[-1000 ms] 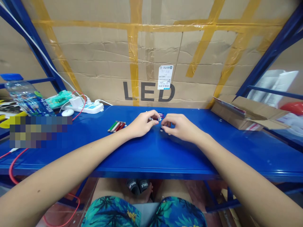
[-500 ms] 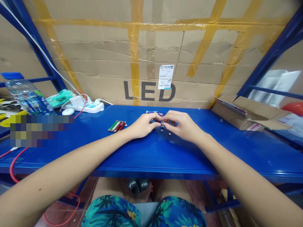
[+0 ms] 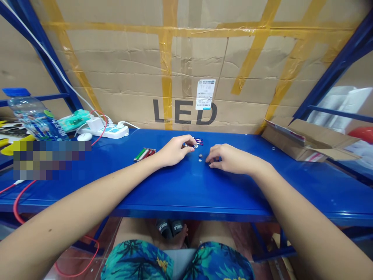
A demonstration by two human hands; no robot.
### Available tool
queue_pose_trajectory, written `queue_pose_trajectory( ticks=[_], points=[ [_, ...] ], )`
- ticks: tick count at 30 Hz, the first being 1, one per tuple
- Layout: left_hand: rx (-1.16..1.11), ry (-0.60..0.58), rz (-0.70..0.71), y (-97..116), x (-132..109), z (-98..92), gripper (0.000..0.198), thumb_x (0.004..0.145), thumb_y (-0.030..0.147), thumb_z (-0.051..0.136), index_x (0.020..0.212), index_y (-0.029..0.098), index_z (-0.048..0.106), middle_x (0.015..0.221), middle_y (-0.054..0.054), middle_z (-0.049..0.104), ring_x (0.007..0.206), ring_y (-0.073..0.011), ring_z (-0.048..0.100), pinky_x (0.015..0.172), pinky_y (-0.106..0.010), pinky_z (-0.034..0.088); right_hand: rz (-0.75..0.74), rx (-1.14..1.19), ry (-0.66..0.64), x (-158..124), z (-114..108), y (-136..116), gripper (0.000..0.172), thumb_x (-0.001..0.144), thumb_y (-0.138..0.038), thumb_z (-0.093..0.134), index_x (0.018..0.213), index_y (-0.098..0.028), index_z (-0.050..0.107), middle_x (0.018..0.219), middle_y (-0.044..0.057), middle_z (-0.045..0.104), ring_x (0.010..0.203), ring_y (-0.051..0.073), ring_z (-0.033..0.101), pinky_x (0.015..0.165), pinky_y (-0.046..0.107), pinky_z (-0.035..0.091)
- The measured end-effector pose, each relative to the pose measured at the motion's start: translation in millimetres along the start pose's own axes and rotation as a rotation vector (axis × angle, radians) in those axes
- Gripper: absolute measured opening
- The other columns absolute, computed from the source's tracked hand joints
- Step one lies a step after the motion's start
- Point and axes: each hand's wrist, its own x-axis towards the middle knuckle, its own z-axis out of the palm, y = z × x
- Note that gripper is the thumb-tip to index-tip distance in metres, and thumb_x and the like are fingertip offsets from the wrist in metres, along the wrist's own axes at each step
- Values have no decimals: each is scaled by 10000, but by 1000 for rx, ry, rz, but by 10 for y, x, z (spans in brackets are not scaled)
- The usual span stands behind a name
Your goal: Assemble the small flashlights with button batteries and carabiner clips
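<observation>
Down on the blue metal shelf (image 3: 186, 186), both my hands worked.
My left hand (image 3: 175, 149) pinched one small silver tube (image 3: 190, 145); my right hand (image 3: 230, 159), fingers curled, touched one of two tiny silver button cells (image 3: 210, 165).

Blue metal shelf (image 3: 186, 194): pen-like sticks (image 3: 144, 154) left of centre, power strip (image 3: 112, 131) back-left corner, cardboard box (image 3: 305, 140) right edge.

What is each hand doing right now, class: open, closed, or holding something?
Left hand: closed on a small metal piece.
Right hand: fingertips pinching a tiny part on the shelf.
</observation>
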Motion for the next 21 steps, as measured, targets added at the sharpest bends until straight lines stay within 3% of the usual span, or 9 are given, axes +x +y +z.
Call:
queue_pose_trajectory(
  ticks=[4, 11, 13, 18, 21],
  points=[
    [7, -11, -5, 26, -5, 14, 103, 883, 224, 568, 955, 182, 629, 1031, -54, 685, 981, -200, 627, 920, -382, 495, -32, 10, 20, 16, 46, 10, 159, 772, -111, 679, 766, -248, 760, 837, 43, 734, 843, 231, 663, 796, 350, 510],
    [51, -38, 19, 47, -18, 12, 109, 887, 215, 568, 970, 181, 629, 1040, -58, 682, 980, -202, 624, 914, -380, 489, 83, 21, -36, 33, 10, -125, 144, 763, -84, 621, 739, -217, 671, 751, 11, 693, 651, 167, 606, 596, 276, 451],
    [38, -37, 12, 39, -19, 21, 107, 884, 225, 576, 967, 183, 631, 1032, -56, 682, 985, -204, 623, 915, -382, 487, 60, 47, 59, 40, -7, -167, 115, 788, -104, 613, 768, -205, 664, 750, 11, 686, 649, 157, 600, 606, 271, 450],
    [-83, -25, -43, 41, -16, 77, 102, 859, 244, 605, 930, 176, 634, 971, -44, 683, 933, -194, 633, 861, -359, 505, -55, 76, 463, 79, -1, -243, 52, 865, -173, 604, 835, -196, 639, 821, 36, 675, 709, 159, 592, 654, 292, 455],
    [-135, -36, -46, 66, -15, 108, 92, 843, 237, 612, 902, 170, 631, 932, -33, 682, 874, -179, 633, 812, -340, 513, -129, 85, 518, 106, 44, -256, 67, 890, -177, 597, 841, -206, 632, 844, 43, 651, 733, 164, 587, 664, 304, 460]
  ],
)
